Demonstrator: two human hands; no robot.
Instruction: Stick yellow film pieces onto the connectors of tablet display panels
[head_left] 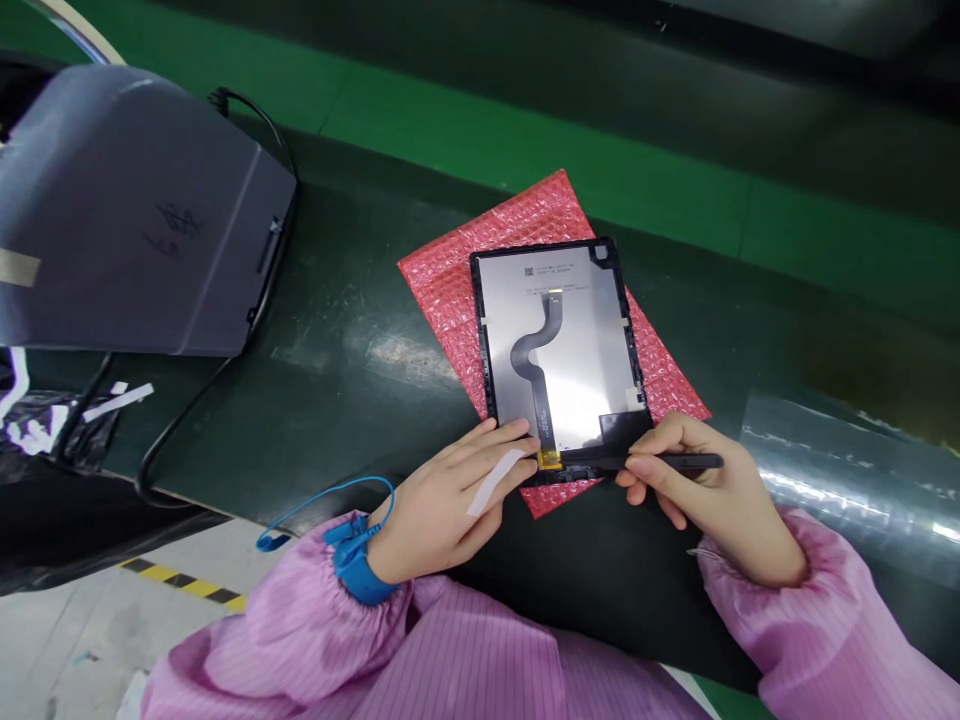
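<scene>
A tablet display panel (585,350) lies back side up, with a silvery back, a black frame and a curving dark flex cable (525,355) running down to a gold-yellow patch (550,459) at its near edge. My left hand (457,490) rests flat on the panel's near left corner, fingers stretched out beside the patch. A strip of white tape (495,482) is on the back of that hand. In my right hand (694,475) a slim black pen-shaped tool (694,461) is pinched, its front part lying along the panel's near edge. Whether the tip touches the patch, I cannot tell.
Red bubble wrap (442,290) lies under the panel on the dark green table (352,300). A grey machine housing (135,220) with a black cable stands at the left. Clear plastic sheeting (847,470) lies at the right. A blue wrist strap (364,565) circles my left wrist.
</scene>
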